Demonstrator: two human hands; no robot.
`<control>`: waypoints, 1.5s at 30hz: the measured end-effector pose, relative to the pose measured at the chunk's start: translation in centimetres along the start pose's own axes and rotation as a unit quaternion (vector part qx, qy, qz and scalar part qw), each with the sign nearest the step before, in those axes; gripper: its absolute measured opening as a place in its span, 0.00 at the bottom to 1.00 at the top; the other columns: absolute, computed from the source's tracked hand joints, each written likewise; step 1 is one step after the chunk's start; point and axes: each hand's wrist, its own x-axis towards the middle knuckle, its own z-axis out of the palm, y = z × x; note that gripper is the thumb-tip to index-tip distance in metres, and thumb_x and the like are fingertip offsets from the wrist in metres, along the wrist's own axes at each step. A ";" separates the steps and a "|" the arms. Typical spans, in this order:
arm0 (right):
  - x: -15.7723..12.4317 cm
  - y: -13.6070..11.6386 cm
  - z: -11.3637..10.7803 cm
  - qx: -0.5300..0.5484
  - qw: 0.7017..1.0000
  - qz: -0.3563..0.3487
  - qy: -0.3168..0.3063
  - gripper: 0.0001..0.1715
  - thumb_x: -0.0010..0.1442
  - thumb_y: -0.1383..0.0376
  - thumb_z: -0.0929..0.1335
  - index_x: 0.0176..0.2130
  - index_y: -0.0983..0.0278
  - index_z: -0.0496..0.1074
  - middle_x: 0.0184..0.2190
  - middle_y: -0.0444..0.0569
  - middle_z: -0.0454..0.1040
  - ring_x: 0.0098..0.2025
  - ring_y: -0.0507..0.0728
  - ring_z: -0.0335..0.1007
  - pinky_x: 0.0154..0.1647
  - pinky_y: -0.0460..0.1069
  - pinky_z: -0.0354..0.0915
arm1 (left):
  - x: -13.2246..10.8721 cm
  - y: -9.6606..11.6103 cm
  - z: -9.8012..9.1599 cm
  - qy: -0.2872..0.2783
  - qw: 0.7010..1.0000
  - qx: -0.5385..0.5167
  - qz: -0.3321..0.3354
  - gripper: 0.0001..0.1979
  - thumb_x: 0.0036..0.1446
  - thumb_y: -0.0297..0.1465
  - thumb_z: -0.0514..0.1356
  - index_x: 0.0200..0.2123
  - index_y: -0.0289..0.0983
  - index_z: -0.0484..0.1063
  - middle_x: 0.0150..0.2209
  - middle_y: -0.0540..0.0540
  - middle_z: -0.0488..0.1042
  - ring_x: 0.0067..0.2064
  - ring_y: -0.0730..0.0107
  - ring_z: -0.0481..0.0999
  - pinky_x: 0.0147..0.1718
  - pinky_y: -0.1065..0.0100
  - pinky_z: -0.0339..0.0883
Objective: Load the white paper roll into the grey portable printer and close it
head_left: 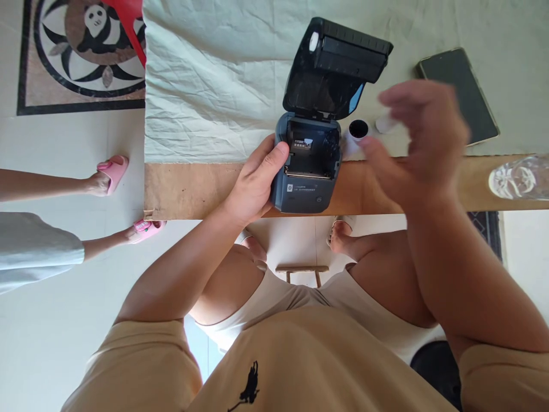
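Observation:
A dark label printer (306,166) stands at the table's front edge with its lid (334,74) swung up. Its paper bay shows, and I see no roll inside. My left hand (257,180) is closed around the printer's left side, the thumb on its top rim. To the right of the printer is a white label roll (355,143) with a dark core. My right hand (422,140), slightly blurred, is raised beside that roll with thumb and fingers apart. Behind its fingers shows a small white piece (385,124); whether they touch it is unclear.
A phone (461,94) lies to the right on the pale green cloth (214,74). A clear glass (518,178) is on the wooden edge (193,186) at far right. Another person's feet in pink slippers (114,171) are on the floor at left, near a red object (131,23).

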 end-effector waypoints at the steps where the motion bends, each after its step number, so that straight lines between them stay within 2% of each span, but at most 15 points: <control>1: 0.1 0.5 -0.5 -0.014 0.998 -0.027 0.061 0.22 0.58 0.64 0.68 0.52 0.62 0.69 0.49 0.53 0.73 0.52 0.59 0.73 0.54 0.57 0.71 | 0.0 0.0 0.0 0.002 1.000 0.000 -0.005 0.14 0.67 0.42 0.58 0.43 0.38 0.76 0.44 0.47 0.80 0.62 0.58 0.75 0.44 0.71 0.77; 3: 0.5 1.7 -1.2 -0.062 0.991 -0.035 0.117 0.22 0.56 0.67 0.67 0.51 0.62 0.70 0.48 0.54 0.72 0.52 0.60 0.71 0.52 0.58 0.69 | -0.1 0.2 0.2 0.006 1.000 -0.001 -0.011 0.14 0.67 0.43 0.58 0.41 0.38 0.75 0.44 0.47 0.80 0.61 0.59 0.76 0.44 0.70 0.78; 4: 0.7 2.4 -1.3 -0.081 0.990 -0.018 0.112 0.24 0.55 0.69 0.68 0.53 0.63 0.69 0.49 0.56 0.71 0.54 0.61 0.70 0.53 0.59 0.68 | -0.1 0.2 0.2 0.004 1.000 -0.001 -0.012 0.14 0.67 0.43 0.59 0.41 0.38 0.75 0.44 0.47 0.80 0.61 0.59 0.76 0.45 0.69 0.78; 9: 1.6 4.0 -0.2 -0.122 0.980 0.155 0.003 0.30 0.53 0.70 0.72 0.55 0.66 0.70 0.54 0.62 0.68 0.56 0.62 0.69 0.59 0.59 0.65 | -0.1 0.5 0.3 0.001 1.000 0.009 -0.025 0.14 0.69 0.41 0.56 0.44 0.39 0.75 0.44 0.48 0.80 0.60 0.59 0.76 0.54 0.61 0.76; 12: 1.6 4.0 0.1 -0.128 0.975 0.183 -0.016 0.28 0.53 0.70 0.72 0.55 0.64 0.72 0.51 0.58 0.71 0.51 0.60 0.70 0.60 0.59 0.64 | -0.1 0.6 0.2 0.001 1.000 0.017 -0.025 0.14 0.69 0.41 0.55 0.44 0.39 0.76 0.44 0.48 0.80 0.60 0.60 0.76 0.56 0.62 0.75; 15: 1.1 4.1 0.1 -0.087 0.987 0.138 -0.017 0.33 0.52 0.71 0.71 0.58 0.64 0.69 0.52 0.57 0.73 0.53 0.59 0.71 0.58 0.58 0.66 | -0.1 0.6 0.3 0.003 1.000 0.015 -0.023 0.13 0.70 0.39 0.55 0.44 0.39 0.75 0.43 0.48 0.80 0.60 0.61 0.76 0.56 0.63 0.74; 22: 0.6 4.9 0.1 -0.097 0.992 0.076 -0.039 0.29 0.51 0.65 0.71 0.54 0.62 0.73 0.46 0.54 0.74 0.46 0.58 0.71 0.55 0.60 0.67 | -0.2 0.6 0.4 0.006 1.000 0.015 -0.022 0.13 0.70 0.38 0.53 0.43 0.38 0.74 0.41 0.49 0.80 0.57 0.62 0.78 0.52 0.65 0.76; 26: 0.7 3.5 -0.9 -0.074 0.994 -0.026 0.072 0.31 0.54 0.61 0.69 0.58 0.61 0.71 0.48 0.54 0.75 0.49 0.61 0.72 0.53 0.60 0.67 | 0.0 0.3 0.2 0.015 0.999 0.022 -0.020 0.11 0.67 0.40 0.57 0.40 0.39 0.73 0.37 0.48 0.79 0.51 0.60 0.81 0.41 0.66 0.78; 29: 0.5 0.2 -1.1 0.033 0.977 -0.155 0.143 0.38 0.54 0.52 0.69 0.62 0.57 0.66 0.53 0.52 0.73 0.48 0.62 0.73 0.45 0.59 0.69 | 0.0 0.2 0.2 0.028 0.998 0.041 -0.027 0.14 0.64 0.45 0.60 0.39 0.41 0.73 0.34 0.48 0.77 0.47 0.59 0.81 0.36 0.65 0.76; 30: 0.4 -1.2 -0.9 0.049 0.975 -0.158 0.145 0.33 0.55 0.53 0.69 0.59 0.57 0.68 0.50 0.50 0.74 0.45 0.61 0.74 0.44 0.59 0.70 | 0.0 0.2 0.3 0.027 0.998 0.045 -0.025 0.15 0.64 0.47 0.60 0.40 0.42 0.74 0.34 0.47 0.77 0.47 0.59 0.80 0.37 0.64 0.76; 31: 0.3 -2.6 -0.6 0.036 0.983 -0.162 0.085 0.30 0.55 0.55 0.70 0.56 0.57 0.70 0.46 0.50 0.76 0.45 0.61 0.74 0.47 0.60 0.70 | -0.1 0.3 0.3 0.023 0.999 0.045 -0.021 0.15 0.64 0.47 0.60 0.41 0.42 0.74 0.36 0.47 0.78 0.48 0.58 0.79 0.39 0.63 0.76; 33: 0.4 -5.0 0.1 0.016 0.988 -0.148 0.043 0.23 0.57 0.64 0.68 0.53 0.58 0.70 0.44 0.49 0.78 0.45 0.60 0.76 0.47 0.59 0.71 | -0.2 0.3 0.3 0.015 0.999 0.038 -0.015 0.14 0.63 0.45 0.62 0.44 0.42 0.74 0.40 0.46 0.78 0.52 0.57 0.78 0.43 0.62 0.76; 37: 0.8 -6.6 1.4 -0.107 0.991 -0.030 -0.074 0.24 0.58 0.68 0.64 0.53 0.54 0.68 0.50 0.48 0.78 0.51 0.60 0.76 0.50 0.58 0.71 | -0.5 0.5 0.0 0.020 0.998 0.047 -0.031 0.18 0.59 0.44 0.66 0.47 0.41 0.72 0.43 0.47 0.78 0.52 0.57 0.78 0.45 0.63 0.75; 40: 1.2 -6.0 1.7 -0.118 0.987 0.007 -0.110 0.19 0.55 0.68 0.64 0.47 0.56 0.70 0.50 0.48 0.78 0.52 0.62 0.75 0.56 0.62 0.68 | -0.5 0.5 -0.3 0.015 0.997 0.063 -0.041 0.20 0.57 0.46 0.67 0.47 0.41 0.72 0.44 0.47 0.77 0.54 0.57 0.78 0.48 0.63 0.74; 45: 1.2 -5.4 1.8 -0.097 0.989 -0.024 -0.111 0.14 0.52 0.70 0.64 0.39 0.56 0.70 0.52 0.44 0.79 0.50 0.61 0.77 0.57 0.63 0.66 | -0.4 0.4 -0.2 0.013 0.997 0.057 -0.040 0.20 0.57 0.46 0.67 0.46 0.41 0.72 0.41 0.48 0.77 0.50 0.58 0.79 0.44 0.64 0.75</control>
